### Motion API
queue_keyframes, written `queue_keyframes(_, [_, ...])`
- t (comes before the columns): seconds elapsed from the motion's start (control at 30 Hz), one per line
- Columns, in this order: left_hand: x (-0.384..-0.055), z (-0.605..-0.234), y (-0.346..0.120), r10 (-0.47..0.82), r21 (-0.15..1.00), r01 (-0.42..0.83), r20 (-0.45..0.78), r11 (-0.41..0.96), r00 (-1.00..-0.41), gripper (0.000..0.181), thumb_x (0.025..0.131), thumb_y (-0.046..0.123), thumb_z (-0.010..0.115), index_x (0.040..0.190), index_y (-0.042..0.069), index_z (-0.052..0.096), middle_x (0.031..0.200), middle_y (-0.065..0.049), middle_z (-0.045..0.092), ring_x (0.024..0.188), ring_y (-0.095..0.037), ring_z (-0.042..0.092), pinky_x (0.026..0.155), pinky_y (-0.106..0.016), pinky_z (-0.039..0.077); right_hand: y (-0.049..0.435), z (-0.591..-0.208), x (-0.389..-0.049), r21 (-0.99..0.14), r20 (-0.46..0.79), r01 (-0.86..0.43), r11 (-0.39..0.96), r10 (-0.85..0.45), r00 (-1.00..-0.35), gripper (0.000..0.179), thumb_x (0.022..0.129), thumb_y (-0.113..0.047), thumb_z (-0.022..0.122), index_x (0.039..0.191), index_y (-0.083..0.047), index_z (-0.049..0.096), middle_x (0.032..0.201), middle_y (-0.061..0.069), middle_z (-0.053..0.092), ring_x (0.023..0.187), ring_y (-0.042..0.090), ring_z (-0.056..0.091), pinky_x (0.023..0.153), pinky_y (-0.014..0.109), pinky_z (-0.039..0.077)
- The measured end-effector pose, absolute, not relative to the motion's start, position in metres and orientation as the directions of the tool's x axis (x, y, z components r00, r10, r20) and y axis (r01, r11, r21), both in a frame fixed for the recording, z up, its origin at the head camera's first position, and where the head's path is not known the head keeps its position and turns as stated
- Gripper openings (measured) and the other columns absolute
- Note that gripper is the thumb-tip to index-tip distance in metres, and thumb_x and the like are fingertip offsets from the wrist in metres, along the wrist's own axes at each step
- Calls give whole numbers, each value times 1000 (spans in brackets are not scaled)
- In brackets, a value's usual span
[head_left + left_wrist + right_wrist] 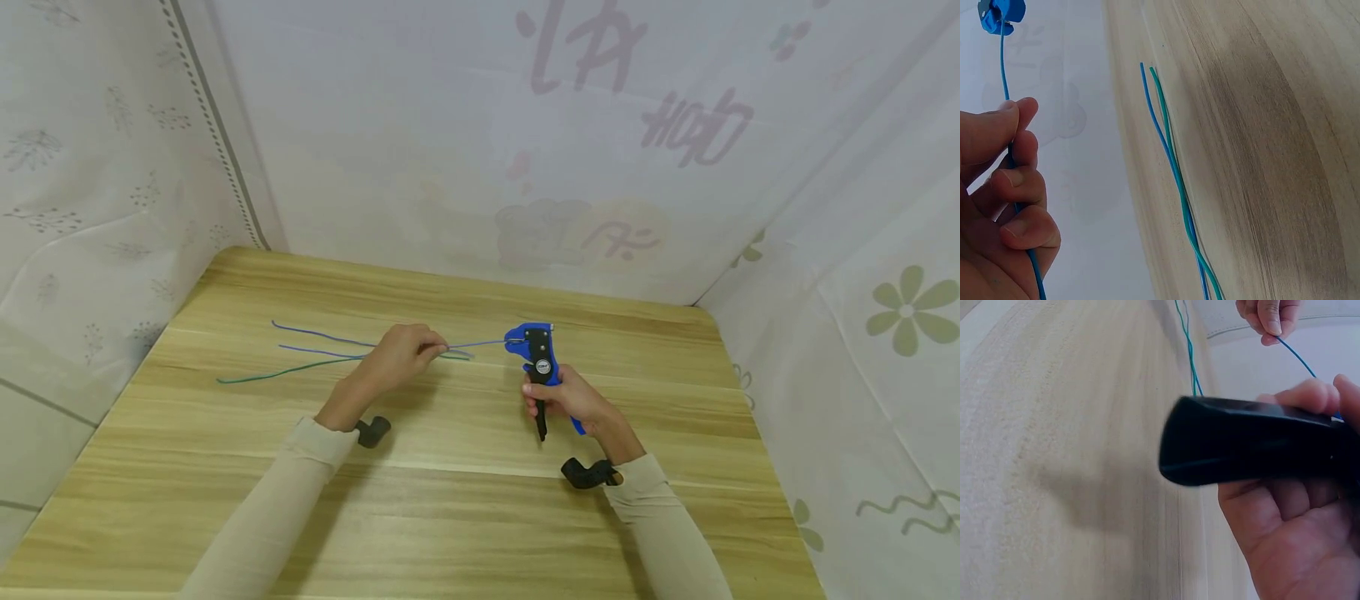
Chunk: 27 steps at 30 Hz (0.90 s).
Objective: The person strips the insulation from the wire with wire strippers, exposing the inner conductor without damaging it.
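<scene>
Large faint Chinese characters on the backdrop sheet; wire stripper label unreadable.

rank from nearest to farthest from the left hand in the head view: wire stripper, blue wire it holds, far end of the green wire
1. blue wire, pinched in the left hand
2. wire stripper, to its right
3. green wire far end, out to the left

Both arms wear long, close-fitting sleeves of pale cream cloth that end at the wrists. A small black camera unit sits strapped at each wrist, the left one short and stubby, the right one curved and broader. The left hand and right hand are bare, without rings or gloves.
</scene>
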<state>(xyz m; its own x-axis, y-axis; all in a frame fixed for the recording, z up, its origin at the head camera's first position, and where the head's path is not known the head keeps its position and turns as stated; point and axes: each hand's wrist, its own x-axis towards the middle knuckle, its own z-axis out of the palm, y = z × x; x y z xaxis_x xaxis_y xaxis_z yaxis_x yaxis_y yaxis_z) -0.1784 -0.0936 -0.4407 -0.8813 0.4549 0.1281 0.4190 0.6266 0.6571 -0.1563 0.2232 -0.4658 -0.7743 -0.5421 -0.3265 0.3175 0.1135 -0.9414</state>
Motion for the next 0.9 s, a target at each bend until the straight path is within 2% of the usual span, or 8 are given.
queue_keyframes(0.1, [-178, -443, -93, 460, 663, 425, 135, 616, -877, 17, 97, 11, 64, 103, 1, 76, 85, -7, 70, 69, -13, 52, 64, -28, 45, 222, -465, -156, -946, -315, 306, 109, -541, -780, 19, 97, -18, 65, 95, -2, 56, 76, 4, 55, 68, 18, 54, 69, 32, 51])
queue_keyframes(0.47, [-176, -444, -93, 467, 652, 436, 140, 620, -873, 16, 96, 12, 65, 102, 1, 76, 83, -5, 68, 68, -12, 52, 63, -28, 44, 213, -467, -151, -948, -319, 273, 165, -458, -830, 25, 96, -15, 65, 78, -2, 53, 59, 1, 50, 51, 14, 51, 55, 31, 50])
queue_keyframes(0.7, [-175, -444, -93, 475, 691, 386, 70, 611, -877, 22, 100, 16, 61, 110, 2, 74, 95, -5, 70, 79, -14, 60, 72, -32, 51, 208, -467, -148, -948, -315, 262, 179, -422, -850, 25, 98, -8, 59, 75, -2, 51, 55, 1, 47, 46, 14, 48, 50, 29, 49])
queue_keyframes(0.9, [-175, -444, -89, 505, 718, 389, 60, 578, -861, 23, 101, 18, 59, 112, 5, 74, 103, -8, 72, 85, -15, 62, 76, -33, 52, 207, -468, -147, -948, -316, 263, 177, -456, -832, 25, 98, -8, 58, 74, -2, 50, 57, 1, 45, 47, 14, 47, 51, 30, 49])
